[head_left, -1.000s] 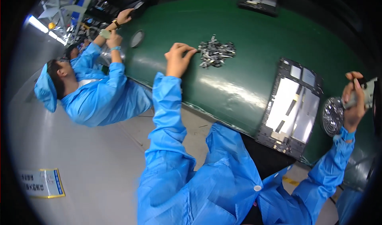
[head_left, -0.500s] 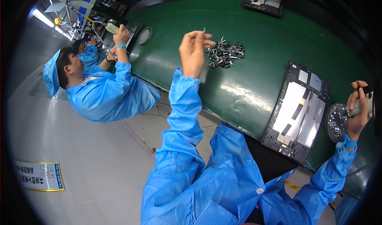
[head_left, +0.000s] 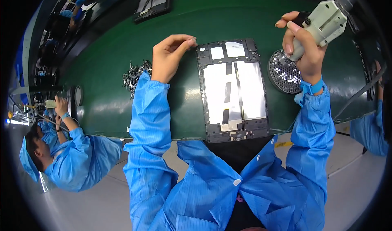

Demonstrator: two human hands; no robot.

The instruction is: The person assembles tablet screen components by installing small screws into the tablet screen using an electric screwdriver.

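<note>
My left hand (head_left: 166, 58) is closed in a pinch at the upper left corner of an opened tablet (head_left: 255, 96), with a small part barely showing at its fingertips. The tablet lies face down, its silver battery area and black frame exposed. In my right hand (head_left: 307, 53) is a pale grey-green electric screwdriver (head_left: 326, 22); its lower end points at a round screw tray (head_left: 281, 82) full of small holes with shiny screws. The bit's tip is too small to make out. Left of my left hand lies a pile of small black and silver parts (head_left: 132, 78).
Another opened tablet (head_left: 152, 4) lies at the back of the green table (head_left: 106, 39). At the far left, a co-worker (head_left: 69, 161) in blue holds a similar tool, near a round dish (head_left: 79, 95). A grey cable (head_left: 361, 90) and another person's sleeve (head_left: 369, 127) show at right.
The view has turned right. My left hand has moved from beside the parts pile to the tablet's upper corner. My right hand keeps the screwdriver by the screw tray.
</note>
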